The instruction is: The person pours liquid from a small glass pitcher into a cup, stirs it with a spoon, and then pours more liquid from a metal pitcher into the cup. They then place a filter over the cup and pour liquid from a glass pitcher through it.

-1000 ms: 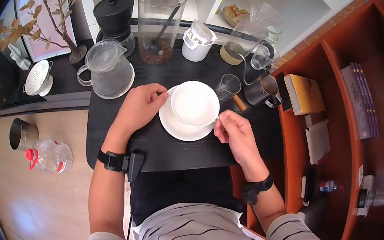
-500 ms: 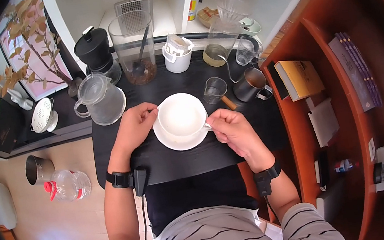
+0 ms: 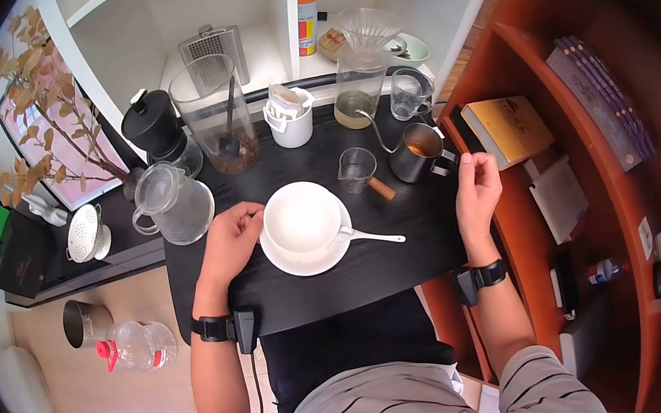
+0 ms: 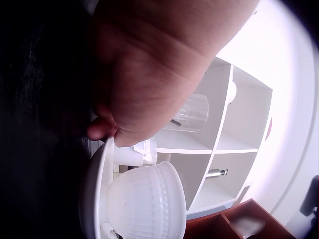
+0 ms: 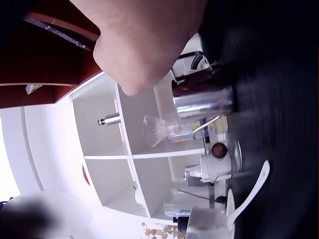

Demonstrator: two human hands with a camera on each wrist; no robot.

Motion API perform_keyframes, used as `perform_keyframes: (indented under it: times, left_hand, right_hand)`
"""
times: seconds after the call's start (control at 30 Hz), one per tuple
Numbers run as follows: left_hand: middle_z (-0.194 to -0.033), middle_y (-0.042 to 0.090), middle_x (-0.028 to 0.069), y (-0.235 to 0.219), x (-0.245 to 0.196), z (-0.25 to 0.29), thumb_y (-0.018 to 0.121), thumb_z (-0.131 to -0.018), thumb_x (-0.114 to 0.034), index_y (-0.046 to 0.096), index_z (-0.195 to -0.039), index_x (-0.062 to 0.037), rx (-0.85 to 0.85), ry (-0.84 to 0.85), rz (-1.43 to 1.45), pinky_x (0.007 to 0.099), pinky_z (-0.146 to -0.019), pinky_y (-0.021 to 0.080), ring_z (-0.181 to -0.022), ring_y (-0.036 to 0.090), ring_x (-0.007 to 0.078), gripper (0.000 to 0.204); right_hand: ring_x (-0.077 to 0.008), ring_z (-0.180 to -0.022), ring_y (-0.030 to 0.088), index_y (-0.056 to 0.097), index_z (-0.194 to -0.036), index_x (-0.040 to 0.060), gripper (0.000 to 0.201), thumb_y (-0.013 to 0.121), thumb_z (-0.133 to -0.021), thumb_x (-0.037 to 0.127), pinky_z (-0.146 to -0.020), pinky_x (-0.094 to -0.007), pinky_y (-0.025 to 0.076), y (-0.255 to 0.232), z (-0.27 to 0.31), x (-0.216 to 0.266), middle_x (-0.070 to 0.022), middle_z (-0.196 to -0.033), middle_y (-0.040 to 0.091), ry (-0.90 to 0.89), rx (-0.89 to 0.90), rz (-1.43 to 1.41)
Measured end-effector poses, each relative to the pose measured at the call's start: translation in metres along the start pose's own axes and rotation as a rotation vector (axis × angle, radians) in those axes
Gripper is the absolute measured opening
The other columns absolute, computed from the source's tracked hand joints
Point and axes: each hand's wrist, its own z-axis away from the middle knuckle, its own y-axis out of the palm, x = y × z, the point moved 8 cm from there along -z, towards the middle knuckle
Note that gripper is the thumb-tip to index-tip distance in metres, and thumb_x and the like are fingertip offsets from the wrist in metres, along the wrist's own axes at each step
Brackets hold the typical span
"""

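Observation:
A white cup (image 3: 298,215) stands on a white saucer (image 3: 302,268) in the middle of the black table. The handle of a white spoon (image 3: 381,238) sticks out from the saucer to the right. My left hand (image 3: 229,239) pinches the saucer's left rim, as the left wrist view shows at the saucer edge (image 4: 105,154). At the table's right side is my right hand (image 3: 479,196), fingers loosely bent, nothing held. Its fingertips are close beside the handle of a metal gooseneck kettle (image 3: 415,159). The kettle (image 5: 204,102) overlaps little with the hand in the right wrist view.
A small glass jug with a wooden handle (image 3: 358,171) stands left of the kettle. Along the back are a glass server (image 3: 174,207), black grinder (image 3: 153,130), tall glass container (image 3: 213,121), white mug (image 3: 291,130) and glass dripper (image 3: 365,32). A brown bookshelf (image 3: 513,62) borders the right.
My right hand has let go of the cup's handle and moved right to beside the kettle. The spoon's handle now shows. My left hand stays at the saucer. The head view has shifted.

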Motion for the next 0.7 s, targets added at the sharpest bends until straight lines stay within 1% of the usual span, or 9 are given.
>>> perform_keyframes:
  times: [0.1, 0.17, 0.2, 0.27, 0.4, 0.43, 0.5, 0.57, 0.7]
  left_hand:
    - [-0.069, 0.063, -0.0039, -0.002, -0.004, 0.0, 0.067, -0.103, -0.013, 0.075, -0.11, 0.003, 0.011, -0.002, -0.033, 0.0242, -0.06, 0.042, -0.064, 0.053, 0.0024, 0.019]
    - [-0.071, 0.064, -0.0048, 0.001, 0.0, 0.001, 0.066, -0.104, -0.011, 0.074, -0.111, 0.0037, -0.002, -0.033, 0.056, 0.0235, -0.06, 0.042, -0.065, 0.053, 0.002, 0.019]
    - [-0.071, 0.064, -0.0048, 0.001, 0.003, 0.0, 0.066, -0.104, -0.011, 0.074, -0.111, 0.0037, 0.005, -0.031, 0.042, 0.0235, -0.06, 0.042, -0.065, 0.053, 0.002, 0.019]
    - [-0.072, 0.064, -0.0053, 0.001, 0.007, -0.001, 0.065, -0.104, -0.011, 0.074, -0.111, 0.0045, 0.006, -0.034, 0.078, 0.0222, -0.061, 0.042, -0.066, 0.054, 0.0017, 0.019]
    - [-0.073, 0.064, -0.005, 0.0, 0.002, -0.001, 0.065, -0.104, -0.01, 0.074, -0.112, 0.0043, 0.026, -0.059, 0.047, 0.0213, -0.062, 0.042, -0.066, 0.054, 0.0013, 0.018]
    - [-0.073, 0.065, -0.005, 0.001, 0.0, -0.001, 0.065, -0.104, -0.01, 0.074, -0.11, 0.0034, 0.041, -0.099, 0.061, 0.0212, -0.062, 0.042, -0.067, 0.055, 0.0013, 0.017]
    - [-0.073, 0.065, -0.005, 0.001, -0.003, -0.002, 0.065, -0.103, -0.009, 0.074, -0.108, 0.0025, 0.058, -0.136, 0.065, 0.021, -0.062, 0.042, -0.067, 0.055, 0.0013, 0.015]
    - [-0.072, 0.064, -0.0057, 0.003, 0.0, -0.005, 0.065, -0.103, -0.009, 0.073, -0.102, 0.0002, 0.116, -0.176, 0.072, 0.0212, -0.059, 0.041, -0.065, 0.053, 0.0012, 0.012]
    - [-0.071, 0.062, -0.0066, 0.003, 0.002, -0.009, 0.065, -0.102, -0.009, 0.072, -0.097, -0.0015, 0.165, -0.188, 0.008, 0.0212, -0.055, 0.039, -0.06, 0.05, 0.0012, 0.011]
  right_hand:
    - [-0.0068, -0.074, 0.047, 0.059, -0.096, 0.0021, 0.019, 0.066, -0.106, 0.016, -0.067, -0.0249, 0.042, -0.005, -0.002, -0.019, 0.0012, -0.084, 0.053, -0.023, -0.032, 0.036]
    - [-0.0095, -0.079, 0.052, 0.063, -0.103, 0.0013, 0.017, 0.066, -0.107, 0.018, -0.071, -0.0265, 0.046, 0.001, -0.002, -0.025, -0.002, -0.093, 0.058, -0.024, 0.028, 0.041]
    - [-0.0095, -0.079, 0.052, 0.063, -0.103, 0.0013, 0.017, 0.066, -0.107, 0.018, -0.071, -0.0265, 0.046, 0.0, -0.001, -0.029, -0.002, -0.093, 0.058, -0.014, 0.017, 0.034]
    - [-0.0111, -0.081, 0.055, 0.064, -0.108, 0.0011, 0.017, 0.064, -0.107, 0.018, -0.072, -0.0274, 0.049, 0.005, 0.0, -0.027, -0.0035, -0.098, 0.06, 0.012, 0.089, 0.121]
    - [-0.0132, -0.081, 0.058, 0.066, -0.111, 0.0008, 0.019, 0.064, -0.107, 0.019, -0.072, -0.0282, 0.05, 0.011, 0.0, -0.025, -0.0054, -0.098, 0.062, 0.003, 0.135, 0.123]
    - [-0.0132, -0.081, 0.058, 0.066, -0.111, 0.0008, 0.019, 0.064, -0.107, 0.019, -0.072, -0.0282, 0.05, 0.01, 0.001, -0.026, -0.0054, -0.098, 0.062, 0.008, 0.125, 0.115]
    - [-0.0141, -0.08, 0.058, 0.065, -0.112, 0.0, 0.02, 0.065, -0.106, 0.019, -0.072, -0.029, 0.05, 0.012, 0.002, -0.032, -0.0069, -0.097, 0.062, 0.081, 0.172, 0.09]
    - [-0.0142, -0.08, 0.058, 0.065, -0.112, -0.0004, 0.021, 0.065, -0.106, 0.02, -0.072, -0.0294, 0.05, 0.012, 0.003, -0.03, -0.0074, -0.096, 0.061, 0.087, 0.172, 0.083]
    - [-0.0142, -0.077, 0.057, 0.064, -0.113, -0.0013, 0.022, 0.066, -0.106, 0.02, -0.07, -0.0298, 0.05, 0.013, 0.004, -0.033, -0.0082, -0.095, 0.061, 0.088, 0.183, 0.054]
